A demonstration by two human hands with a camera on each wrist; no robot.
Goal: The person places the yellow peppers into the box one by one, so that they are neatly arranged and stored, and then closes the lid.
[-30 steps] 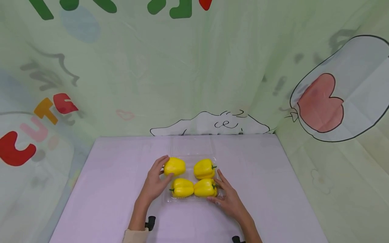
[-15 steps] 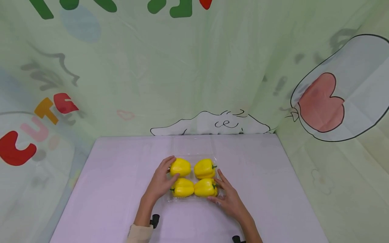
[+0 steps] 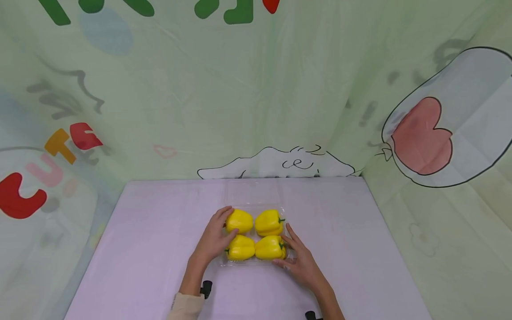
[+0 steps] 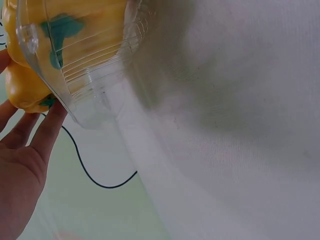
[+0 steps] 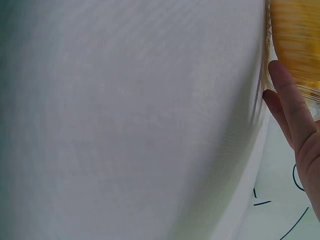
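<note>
Several yellow bell peppers lie in two rows in a clear plastic container. My left hand grips the far left bell pepper, fingers on its far side and thumb on its near side. In the left wrist view, that bell pepper shows a green stem beside my fingers. My right hand touches the container's right side by the near right bell pepper, its fingers spread and fairly straight. The near left bell pepper and far right bell pepper sit untouched.
The container's clear lid lies folded back on the far side. Under everything is a pale lilac table. A printed cloth backdrop rises along its back and sides.
My left hand has moved right with the far left bell pepper, bringing it closer to the far right one and into line above the near left one. My right hand stays in place.
</note>
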